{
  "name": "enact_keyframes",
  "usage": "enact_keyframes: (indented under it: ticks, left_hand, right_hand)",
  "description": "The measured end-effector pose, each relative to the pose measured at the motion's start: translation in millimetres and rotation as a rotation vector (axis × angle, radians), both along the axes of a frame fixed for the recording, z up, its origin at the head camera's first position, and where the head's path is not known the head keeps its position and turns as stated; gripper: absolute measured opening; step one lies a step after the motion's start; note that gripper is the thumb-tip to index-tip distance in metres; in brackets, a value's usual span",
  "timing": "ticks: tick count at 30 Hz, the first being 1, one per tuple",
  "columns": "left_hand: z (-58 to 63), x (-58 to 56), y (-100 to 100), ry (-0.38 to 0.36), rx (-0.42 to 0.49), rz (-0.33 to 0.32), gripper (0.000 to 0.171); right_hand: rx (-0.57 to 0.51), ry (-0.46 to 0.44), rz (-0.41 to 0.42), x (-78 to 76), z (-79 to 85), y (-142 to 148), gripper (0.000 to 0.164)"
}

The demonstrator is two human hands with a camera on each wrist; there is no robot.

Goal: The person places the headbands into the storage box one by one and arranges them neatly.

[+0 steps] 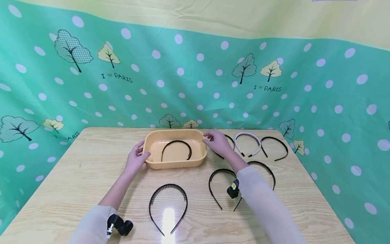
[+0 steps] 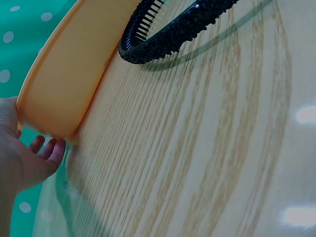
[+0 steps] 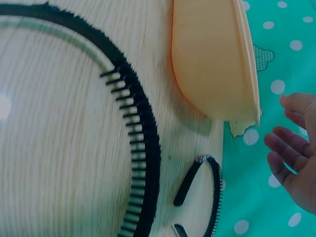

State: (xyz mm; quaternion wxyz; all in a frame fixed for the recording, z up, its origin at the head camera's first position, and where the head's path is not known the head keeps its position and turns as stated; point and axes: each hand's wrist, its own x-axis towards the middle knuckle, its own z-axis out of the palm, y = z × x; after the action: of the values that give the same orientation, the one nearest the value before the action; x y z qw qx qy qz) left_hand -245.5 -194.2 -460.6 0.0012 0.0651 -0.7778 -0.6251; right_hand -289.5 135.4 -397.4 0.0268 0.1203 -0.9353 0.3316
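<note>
A peach-orange plastic basin (image 1: 175, 165) stands at the back middle of the table, with a black toothed headband (image 1: 190, 150) inside it. My left hand (image 1: 136, 158) grips the basin's left end, thumb over the rim and fingers outside, as the left wrist view also shows. At the opposite end is my right hand (image 1: 220, 140), its fingers loosely bent and holding nothing. In the right wrist view a gap separates that right hand (image 3: 298, 153) from the basin's end (image 3: 215, 59). One black headband (image 1: 233, 144) is partly hidden behind the right hand.
On the wooden table (image 1: 91, 169), a black headband (image 1: 168, 185) lies in front of the basin. Two more, a middle one (image 1: 222, 170) and a right one (image 1: 263, 164), lie partly under the right forearm. A lilac headband (image 1: 248, 134) and a black one (image 1: 284, 145) lie at the back right.
</note>
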Motion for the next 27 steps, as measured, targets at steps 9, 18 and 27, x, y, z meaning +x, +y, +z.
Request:
enact_keyframes:
  ticks: [9, 18, 27]
  left_hand:
    - [-1.0, -1.1, 0.1, -0.004, 0.015, -0.008, 0.066]
    - [-0.1, 0.1, -0.1, -0.01, 0.014, -0.006, 0.066]
    - [2.2, 1.9, 0.7, -0.014, 0.017, -0.013, 0.067]
  right_hand:
    - [0.055, -0.028, -0.02, 4.8, 0.7, 21.6, 0.032]
    - [0.073, -0.017, -0.029, 9.1, 0.2, 44.5, 0.035]
    - [0.095, -0.011, -0.034, 15.3, -5.0, 69.0, 0.032]
